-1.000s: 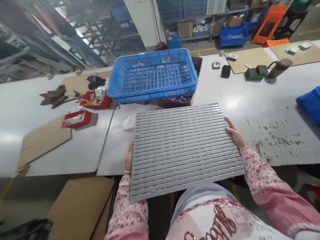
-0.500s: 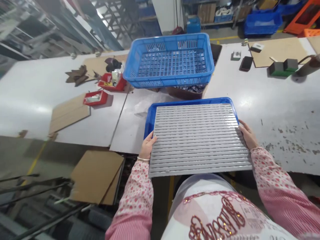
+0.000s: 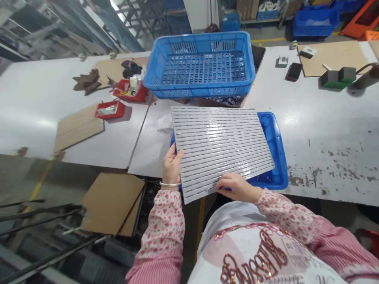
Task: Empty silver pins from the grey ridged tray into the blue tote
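Observation:
A light grey ribbed panel [image 3: 222, 146], shiny and lined with dark slits, is tilted over a blue tray [image 3: 280, 157]. My left hand [image 3: 172, 163] grips its left edge, thumb on top and fingers underneath. At the near edge my right hand [image 3: 237, 187] has its fingers closed at the panel's rim; I cannot make out whether a small piece is between them. The panel covers most of the tray, whose right side shows bare blue.
Behind the tray a blue perforated basket [image 3: 199, 94] rests on a box of small dark pieces [image 3: 226, 101]. Red bins [image 3: 110, 110] and a wooden board [image 3: 78, 128] lie left. A phone [image 3: 294, 72] and green-black blocks [image 3: 337, 78] sit right. Cardboard sheets [image 3: 111, 203] are below the table edge.
The panel has turned and shifted left and up, uncovering the tray's right side. My right hand has left the right edge and moved to the near edge. My left hand keeps its hold.

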Available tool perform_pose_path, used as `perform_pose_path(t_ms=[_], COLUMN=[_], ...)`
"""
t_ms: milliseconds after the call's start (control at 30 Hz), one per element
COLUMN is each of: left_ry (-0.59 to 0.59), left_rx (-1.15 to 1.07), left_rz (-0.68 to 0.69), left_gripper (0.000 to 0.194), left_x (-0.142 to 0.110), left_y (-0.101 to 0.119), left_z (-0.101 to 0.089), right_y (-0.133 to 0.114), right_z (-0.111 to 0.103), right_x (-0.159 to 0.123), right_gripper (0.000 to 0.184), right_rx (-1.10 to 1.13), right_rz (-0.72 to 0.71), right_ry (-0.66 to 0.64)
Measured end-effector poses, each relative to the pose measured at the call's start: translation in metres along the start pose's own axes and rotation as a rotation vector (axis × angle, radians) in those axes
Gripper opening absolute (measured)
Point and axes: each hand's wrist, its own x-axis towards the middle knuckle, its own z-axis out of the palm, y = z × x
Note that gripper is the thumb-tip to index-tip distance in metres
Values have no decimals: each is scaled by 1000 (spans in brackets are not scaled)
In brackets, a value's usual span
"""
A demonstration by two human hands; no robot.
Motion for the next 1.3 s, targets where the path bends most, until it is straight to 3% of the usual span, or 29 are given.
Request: perform_pose_path(t_ms=[67,167,333,800,1000,1300], left_ry=[-22,-34,-48,-50,-98,-169], left_rx=[22,72,105,120,136,202], left_rz=[36,82,91,23,28,24], left_gripper=[64,60,61,63,63,62], left_x=[-2,-3,-2,0,-4,-6], left_y=[5,10,16,17,17,19], left_z=[5,8,15,26,29,26], right_y=[-4,-5,-8,-11,-15,-17], right_z=[15,19,12,-19,-15,-2], right_x=[6,10,16,33,35,35], right_gripper=[10,12,17,26,23,23], right_rx=[-98,-237,-370,-524,-574,-613], right_rz=[-39,-76,-122,-354,-400,-555], right_ry=[-4,-15,-69,-407,-423,-332])
